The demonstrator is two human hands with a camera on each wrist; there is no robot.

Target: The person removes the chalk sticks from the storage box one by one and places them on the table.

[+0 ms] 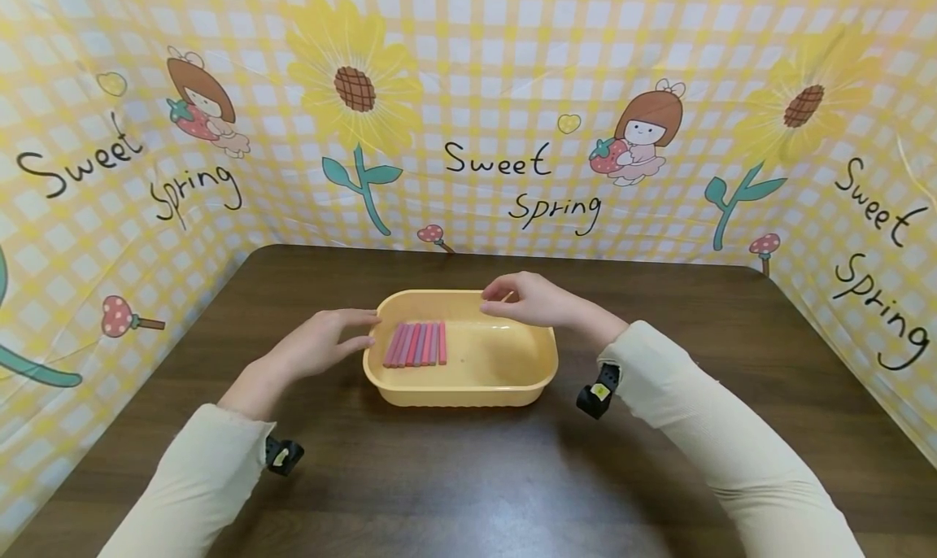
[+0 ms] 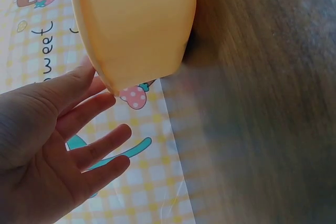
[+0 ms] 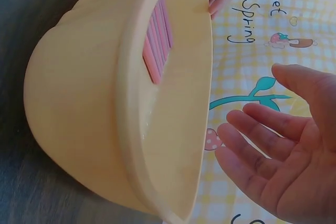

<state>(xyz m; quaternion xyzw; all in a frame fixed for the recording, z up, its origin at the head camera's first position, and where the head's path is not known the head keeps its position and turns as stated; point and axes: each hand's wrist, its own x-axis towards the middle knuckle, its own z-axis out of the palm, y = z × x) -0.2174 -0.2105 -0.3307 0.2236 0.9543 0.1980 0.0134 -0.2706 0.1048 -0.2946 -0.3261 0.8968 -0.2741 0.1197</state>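
Note:
A yellow plastic basin (image 1: 498, 397) with rounded corners sits on the table. Inside, at its left end, several slim pink and purple sticks (image 1: 416, 345) lie side by side in a row; what they are made of I cannot tell. My left hand (image 1: 320, 342) is at the basin's left rim, fingers fairly straight, with the fingertips at the edge in the left wrist view. Over the far right part of the basin hovers my right hand (image 1: 533, 298), fingers loosely bent and nothing between them. In the right wrist view that hand (image 3: 283, 150) appears apart from the rim.
The dark wooden table (image 1: 468, 477) spreads around the basin. Behind and at both sides hangs a yellow checked cloth (image 1: 476, 70) printed with flowers and lettering. Each wrist wears a black strap-mounted device, such as the one on the right wrist (image 1: 599, 391).

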